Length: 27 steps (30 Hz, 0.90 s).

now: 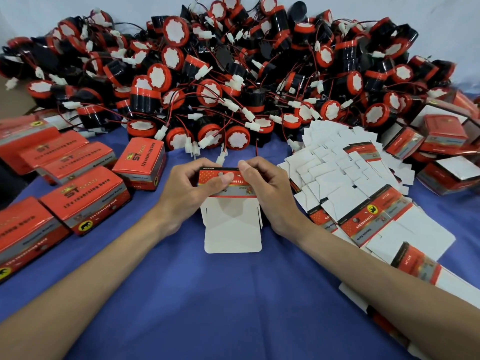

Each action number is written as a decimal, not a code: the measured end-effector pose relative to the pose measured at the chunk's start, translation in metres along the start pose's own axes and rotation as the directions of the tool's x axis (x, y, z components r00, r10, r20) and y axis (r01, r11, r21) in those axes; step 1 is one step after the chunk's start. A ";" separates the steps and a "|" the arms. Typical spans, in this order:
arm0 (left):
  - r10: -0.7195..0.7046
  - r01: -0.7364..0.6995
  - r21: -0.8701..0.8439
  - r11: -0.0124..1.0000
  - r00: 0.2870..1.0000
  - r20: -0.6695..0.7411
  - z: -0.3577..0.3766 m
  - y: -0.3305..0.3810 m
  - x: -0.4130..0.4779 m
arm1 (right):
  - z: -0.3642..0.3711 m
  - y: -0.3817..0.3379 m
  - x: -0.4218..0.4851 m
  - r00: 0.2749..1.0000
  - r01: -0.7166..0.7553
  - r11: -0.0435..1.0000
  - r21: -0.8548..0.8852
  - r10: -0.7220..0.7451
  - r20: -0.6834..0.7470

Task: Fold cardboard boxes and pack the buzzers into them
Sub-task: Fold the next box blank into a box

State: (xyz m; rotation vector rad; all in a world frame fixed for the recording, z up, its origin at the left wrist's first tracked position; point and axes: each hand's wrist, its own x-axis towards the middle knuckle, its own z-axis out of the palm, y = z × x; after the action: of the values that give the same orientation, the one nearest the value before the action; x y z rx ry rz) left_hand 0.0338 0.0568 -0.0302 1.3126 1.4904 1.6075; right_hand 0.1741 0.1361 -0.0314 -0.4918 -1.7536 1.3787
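A small red and grey cardboard box (232, 219) stands in the middle of the blue cloth, its white lid flap hanging open toward me. My left hand (189, 188) grips its left side, thumb lying across the red printed panel. My right hand (265, 188) grips the right side, thumb pinching the top edge. A big heap of black and red buzzers (220, 81) with red and black wires and white plugs fills the back of the table, just beyond my fingers.
Folded red boxes (85, 201) stand in a row at the left. A spread of flat unfolded box blanks (358, 183), white side up, lies to the right. More folded boxes (446, 141) are piled at the far right. Blue cloth (233, 294) stretches between my forearms.
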 end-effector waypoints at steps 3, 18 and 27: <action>0.004 -0.004 0.005 1.000 1.000 -0.001 0.000 -0.001 0.000 | 0.000 0.000 0.000 1.000 0.006 1.000 0.009 -0.006 0.009; -0.090 0.137 -0.283 0.949 0.981 0.173 -0.002 -0.004 0.003 | 0.000 0.001 0.003 0.987 -0.145 0.975 0.168 0.154 -0.042; 0.031 -0.046 0.107 0.993 0.990 0.138 0.008 -0.002 -0.002 | -0.002 0.003 0.008 0.970 -0.217 0.929 0.299 0.240 -0.039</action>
State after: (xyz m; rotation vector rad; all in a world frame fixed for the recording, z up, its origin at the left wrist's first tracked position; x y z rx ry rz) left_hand 0.0410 0.0586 -0.0339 1.4895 1.4968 1.4455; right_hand 0.1710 0.1439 -0.0311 -0.5887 -1.4316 1.7285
